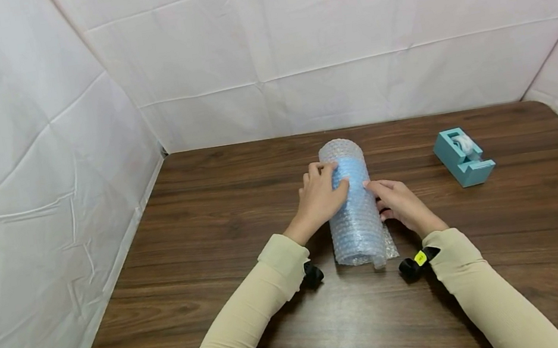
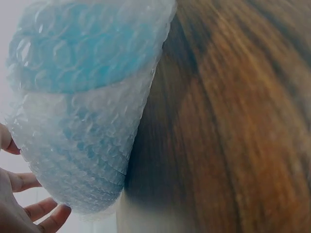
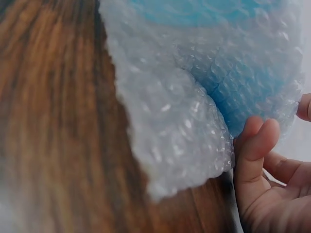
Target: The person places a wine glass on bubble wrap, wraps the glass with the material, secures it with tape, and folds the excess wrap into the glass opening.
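A cylinder of bubble wrap lies on the table, rolled around something light blue whose kind the wrap hides. My left hand rests on its left side and top with fingers spread. From the right, my right hand holds the roll, thumb on its upper side and curled fingers low against it. A loose flap of wrap sticks out flat on the table beneath the roll, near the right fingers. In the left wrist view, the left fingertips touch the bubbled surface.
A teal tape dispenser with a roll of clear tape stands to the right of the wrap. Dark wood grain covers the table. White sheets hang behind it and on both sides.
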Motion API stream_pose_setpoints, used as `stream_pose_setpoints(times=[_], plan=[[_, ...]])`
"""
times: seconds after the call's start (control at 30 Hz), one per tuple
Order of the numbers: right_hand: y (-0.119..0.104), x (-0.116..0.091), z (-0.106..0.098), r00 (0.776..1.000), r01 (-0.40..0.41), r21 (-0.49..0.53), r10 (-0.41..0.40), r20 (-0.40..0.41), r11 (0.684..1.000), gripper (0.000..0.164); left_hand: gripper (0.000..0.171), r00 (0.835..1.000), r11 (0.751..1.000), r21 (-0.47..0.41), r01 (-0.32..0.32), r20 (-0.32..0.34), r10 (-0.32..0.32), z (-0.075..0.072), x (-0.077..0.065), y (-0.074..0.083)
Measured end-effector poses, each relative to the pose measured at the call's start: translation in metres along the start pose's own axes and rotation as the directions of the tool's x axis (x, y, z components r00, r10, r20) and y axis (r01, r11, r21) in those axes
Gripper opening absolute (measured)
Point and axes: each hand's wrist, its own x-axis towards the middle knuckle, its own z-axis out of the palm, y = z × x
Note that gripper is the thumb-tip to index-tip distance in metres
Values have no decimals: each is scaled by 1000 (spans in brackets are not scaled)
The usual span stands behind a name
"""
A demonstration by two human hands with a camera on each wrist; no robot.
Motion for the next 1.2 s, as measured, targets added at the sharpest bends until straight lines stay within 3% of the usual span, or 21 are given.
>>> stream_pose_setpoints(times=[0.53,0.73,0.87,1.03,1.2], plan=[[-6,-6,-4,998,-44,7,44,-33,999,72,56,1000,999,48,-17,6,17,1,1,4],[-10,-10,-8,998,-66,-64,66,-8,996,72,57,1000,998,70,-8,13,7,1,1,7],[-10,-10,-9,996,-80,-105,82,15,991,60,57,1000,997,74,-1,14,0,0,0,7],[-6,-5,-9,993,-110,-62,112,37,992,47,57,1000,997,73,-1,18,0,0,0,7],[-4,-2,-7,992,-112,-28,113,49,993,45,57,1000,998,65,4,24,-5,-2,-1,6]])
